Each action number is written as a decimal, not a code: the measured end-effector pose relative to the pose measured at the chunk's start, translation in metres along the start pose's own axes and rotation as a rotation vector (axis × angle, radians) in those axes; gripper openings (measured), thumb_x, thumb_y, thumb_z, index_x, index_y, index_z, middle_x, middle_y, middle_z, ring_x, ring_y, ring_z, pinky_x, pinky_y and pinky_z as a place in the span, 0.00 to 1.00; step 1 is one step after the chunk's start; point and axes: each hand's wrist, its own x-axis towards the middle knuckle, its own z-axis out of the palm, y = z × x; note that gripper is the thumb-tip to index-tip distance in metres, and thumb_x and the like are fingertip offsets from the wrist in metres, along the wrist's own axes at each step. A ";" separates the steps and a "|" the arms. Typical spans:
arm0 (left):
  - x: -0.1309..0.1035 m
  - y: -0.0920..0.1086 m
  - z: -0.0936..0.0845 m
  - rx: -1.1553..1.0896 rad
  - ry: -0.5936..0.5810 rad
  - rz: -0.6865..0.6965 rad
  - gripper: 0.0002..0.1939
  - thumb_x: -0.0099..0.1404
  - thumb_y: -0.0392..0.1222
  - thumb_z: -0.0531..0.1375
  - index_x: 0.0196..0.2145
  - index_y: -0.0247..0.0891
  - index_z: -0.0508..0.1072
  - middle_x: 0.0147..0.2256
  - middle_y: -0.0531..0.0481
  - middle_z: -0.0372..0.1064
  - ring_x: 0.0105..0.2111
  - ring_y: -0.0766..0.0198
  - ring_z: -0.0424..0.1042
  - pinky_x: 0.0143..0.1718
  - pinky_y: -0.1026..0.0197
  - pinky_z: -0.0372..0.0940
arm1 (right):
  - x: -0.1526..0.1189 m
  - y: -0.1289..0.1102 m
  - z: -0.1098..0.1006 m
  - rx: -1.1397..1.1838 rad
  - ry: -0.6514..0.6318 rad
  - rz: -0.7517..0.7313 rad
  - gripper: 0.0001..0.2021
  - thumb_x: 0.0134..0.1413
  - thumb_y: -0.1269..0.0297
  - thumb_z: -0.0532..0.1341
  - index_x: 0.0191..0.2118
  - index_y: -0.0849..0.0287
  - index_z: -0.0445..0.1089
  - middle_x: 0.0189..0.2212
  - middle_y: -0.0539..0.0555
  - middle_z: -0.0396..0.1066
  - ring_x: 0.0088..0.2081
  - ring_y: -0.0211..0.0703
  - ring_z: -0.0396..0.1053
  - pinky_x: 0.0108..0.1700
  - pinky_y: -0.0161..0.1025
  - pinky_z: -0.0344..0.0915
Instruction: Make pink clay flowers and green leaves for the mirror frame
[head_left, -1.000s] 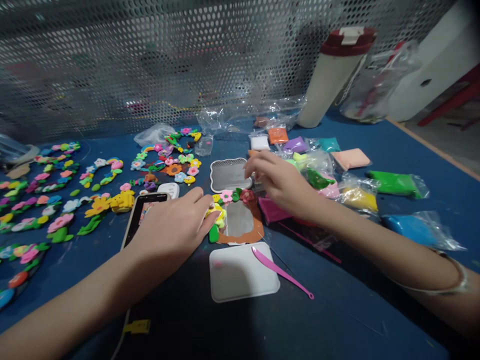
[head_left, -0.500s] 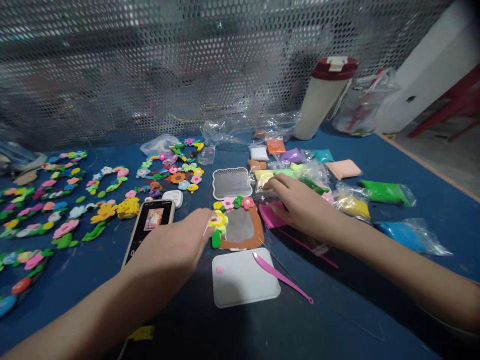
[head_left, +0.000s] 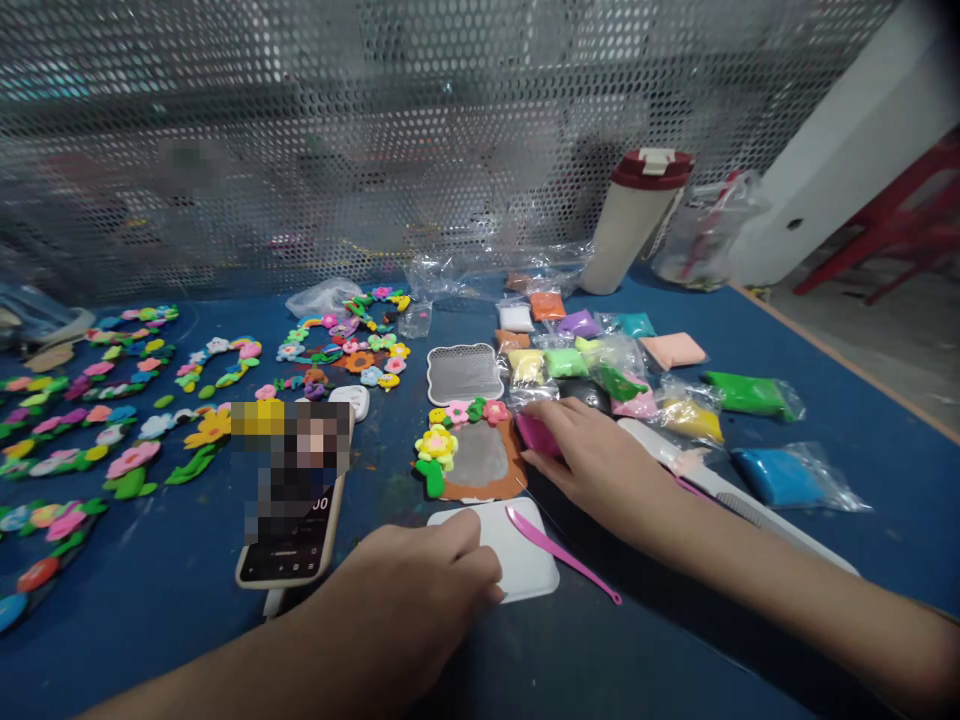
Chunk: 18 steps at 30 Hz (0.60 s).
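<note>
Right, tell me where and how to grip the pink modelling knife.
Probably best to pinch the pink modelling knife's slim handle near its ringed end, coming from the right: that end reaches past the white board's edge, while the broader blade lies on the board, nearer the left hand.

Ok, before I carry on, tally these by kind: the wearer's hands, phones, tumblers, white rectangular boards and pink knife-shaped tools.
Hands: 2 (left hand, right hand)
Phone: 1
Tumbler: 1
White rectangular board, partly covered: 1
Pink knife-shaped tool: 1
Total: 6
</note>
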 end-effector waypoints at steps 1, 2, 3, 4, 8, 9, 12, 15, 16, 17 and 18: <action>-0.001 -0.001 0.002 0.005 0.006 0.010 0.10 0.66 0.34 0.48 0.32 0.42 0.68 0.28 0.53 0.65 0.23 0.64 0.66 0.19 0.63 0.48 | -0.001 0.000 0.002 -0.007 0.004 0.027 0.10 0.55 0.66 0.57 0.43 0.62 0.65 0.36 0.59 0.69 0.39 0.53 0.66 0.38 0.48 0.65; -0.001 -0.001 0.003 0.008 0.006 0.013 0.10 0.66 0.35 0.48 0.33 0.42 0.68 0.28 0.53 0.65 0.23 0.64 0.66 0.20 0.62 0.49 | -0.002 0.001 0.003 -0.011 0.009 0.040 0.10 0.55 0.67 0.56 0.43 0.63 0.65 0.37 0.60 0.69 0.39 0.54 0.66 0.38 0.49 0.65; -0.001 -0.001 0.003 0.012 0.003 0.006 0.10 0.67 0.35 0.48 0.33 0.42 0.68 0.28 0.53 0.66 0.24 0.63 0.67 0.20 0.62 0.51 | -0.003 0.002 0.004 -0.011 0.014 0.046 0.10 0.56 0.68 0.55 0.44 0.63 0.65 0.39 0.61 0.69 0.40 0.54 0.66 0.39 0.50 0.64; -0.001 -0.001 0.001 0.015 -0.008 -0.004 0.10 0.67 0.36 0.48 0.33 0.41 0.68 0.29 0.52 0.66 0.24 0.63 0.67 0.21 0.62 0.53 | -0.005 0.004 0.005 -0.011 0.019 0.054 0.11 0.56 0.69 0.54 0.44 0.64 0.65 0.40 0.62 0.69 0.41 0.56 0.66 0.40 0.51 0.64; 0.000 0.000 -0.006 0.031 -0.057 -0.025 0.10 0.67 0.35 0.49 0.33 0.40 0.69 0.31 0.51 0.68 0.26 0.62 0.69 0.22 0.62 0.55 | -0.005 0.008 0.001 0.026 0.024 0.080 0.11 0.54 0.72 0.54 0.43 0.66 0.67 0.38 0.65 0.70 0.42 0.62 0.66 0.41 0.58 0.62; 0.000 0.000 -0.006 0.041 -0.051 -0.029 0.10 0.66 0.35 0.49 0.33 0.40 0.69 0.31 0.51 0.68 0.26 0.62 0.69 0.21 0.62 0.55 | -0.004 0.009 0.000 0.051 0.023 0.077 0.11 0.54 0.72 0.55 0.43 0.66 0.67 0.39 0.66 0.70 0.42 0.62 0.65 0.42 0.59 0.61; 0.001 -0.003 -0.002 0.086 -0.002 -0.033 0.08 0.64 0.34 0.51 0.32 0.41 0.68 0.29 0.52 0.68 0.25 0.62 0.68 0.19 0.61 0.51 | 0.007 0.009 0.000 0.183 0.014 0.041 0.13 0.53 0.74 0.55 0.46 0.62 0.64 0.43 0.62 0.69 0.46 0.55 0.65 0.46 0.51 0.63; 0.002 -0.006 0.008 0.167 0.049 -0.013 0.08 0.62 0.31 0.52 0.34 0.40 0.68 0.30 0.51 0.69 0.26 0.61 0.69 0.17 0.60 0.48 | 0.023 0.010 0.007 0.339 -0.002 0.010 0.15 0.55 0.75 0.53 0.48 0.59 0.60 0.46 0.58 0.69 0.46 0.45 0.67 0.45 0.42 0.65; 0.002 -0.007 0.011 0.190 0.057 -0.014 0.08 0.62 0.31 0.51 0.34 0.40 0.68 0.31 0.51 0.69 0.27 0.60 0.69 0.17 0.60 0.47 | 0.028 0.011 0.010 0.380 -0.005 0.008 0.15 0.55 0.76 0.51 0.49 0.59 0.59 0.46 0.58 0.69 0.45 0.44 0.68 0.44 0.41 0.66; 0.002 -0.008 0.014 0.203 0.064 -0.023 0.08 0.62 0.31 0.51 0.35 0.39 0.68 0.32 0.51 0.70 0.27 0.60 0.70 0.17 0.60 0.47 | 0.033 0.012 0.013 0.415 -0.009 0.009 0.15 0.55 0.76 0.50 0.49 0.60 0.59 0.45 0.59 0.70 0.44 0.44 0.69 0.44 0.41 0.67; 0.003 -0.008 0.017 0.207 0.072 -0.041 0.08 0.63 0.32 0.51 0.36 0.39 0.68 0.32 0.50 0.70 0.27 0.59 0.70 0.17 0.60 0.47 | 0.038 0.013 0.014 0.443 -0.011 0.012 0.15 0.55 0.77 0.49 0.48 0.60 0.59 0.44 0.60 0.70 0.44 0.45 0.69 0.43 0.42 0.67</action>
